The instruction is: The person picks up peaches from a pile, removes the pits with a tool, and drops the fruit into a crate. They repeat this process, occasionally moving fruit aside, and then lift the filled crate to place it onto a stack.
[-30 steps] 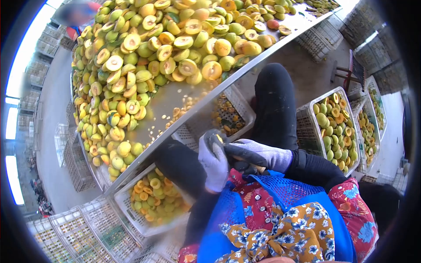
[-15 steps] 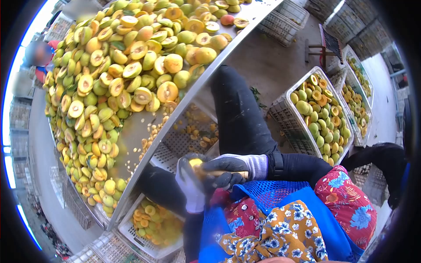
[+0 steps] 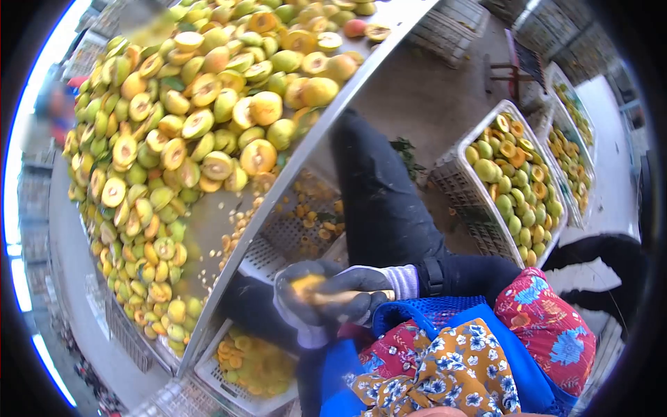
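Note:
Both hands wear grey-coated gloves and meet above the lap. My left hand point(image 3: 299, 295) is wrapped round a yellow fruit point(image 3: 306, 285). In my right hand point(image 3: 361, 283) is a tool with a pale wooden handle point(image 3: 337, 297), its tip against the fruit and hidden. Halved yellow-green fruits point(image 3: 208, 125) are heaped on the metal table point(image 3: 278, 182) beyond the hands. Below the table edge stands a crate with fruit pieces point(image 3: 240, 397), and another crate point(image 3: 260, 258) holds small pieces.
At the right, a white crate point(image 3: 469, 201) is full of fruit, with more filled crates behind it. A small stool point(image 3: 507, 71) stands at the upper right. My legs point(image 3: 385, 187) straddle the area under the table edge. Someone's dark-clothed limb point(image 3: 601, 254) shows at the right.
The view has shifted slightly. Both hands have turned a little and sit slightly lower, still together at the fruit with the tool held.

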Demonstrator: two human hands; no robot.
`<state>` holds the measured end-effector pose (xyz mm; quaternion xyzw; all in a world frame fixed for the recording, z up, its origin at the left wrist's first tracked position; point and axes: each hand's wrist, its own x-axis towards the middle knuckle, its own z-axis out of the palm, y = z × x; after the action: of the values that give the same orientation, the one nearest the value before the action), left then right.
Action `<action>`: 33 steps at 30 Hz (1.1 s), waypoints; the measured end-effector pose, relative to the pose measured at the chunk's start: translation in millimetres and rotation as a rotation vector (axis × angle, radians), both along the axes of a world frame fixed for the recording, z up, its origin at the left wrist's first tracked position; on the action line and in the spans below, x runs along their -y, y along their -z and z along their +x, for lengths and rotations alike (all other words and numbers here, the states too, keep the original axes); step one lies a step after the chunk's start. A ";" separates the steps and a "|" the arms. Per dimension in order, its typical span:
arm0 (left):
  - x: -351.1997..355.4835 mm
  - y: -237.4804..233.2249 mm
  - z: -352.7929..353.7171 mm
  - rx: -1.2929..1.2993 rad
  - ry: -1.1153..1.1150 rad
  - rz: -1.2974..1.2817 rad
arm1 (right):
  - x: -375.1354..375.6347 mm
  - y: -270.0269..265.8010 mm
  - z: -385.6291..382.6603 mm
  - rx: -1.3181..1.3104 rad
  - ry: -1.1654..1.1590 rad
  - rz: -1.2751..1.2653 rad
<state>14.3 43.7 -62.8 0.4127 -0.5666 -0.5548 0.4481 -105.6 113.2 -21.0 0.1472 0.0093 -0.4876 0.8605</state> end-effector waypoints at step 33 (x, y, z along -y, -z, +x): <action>169.7 -80.0 -4.3 0.152 0.302 0.275 | 21.6 -10.6 -31.3 -1.140 0.003 -0.130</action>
<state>10.0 -125.9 17.1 0.4210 -0.5732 -0.6549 0.2555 -136.9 91.6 -10.4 -0.1922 0.4415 -0.4908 0.7261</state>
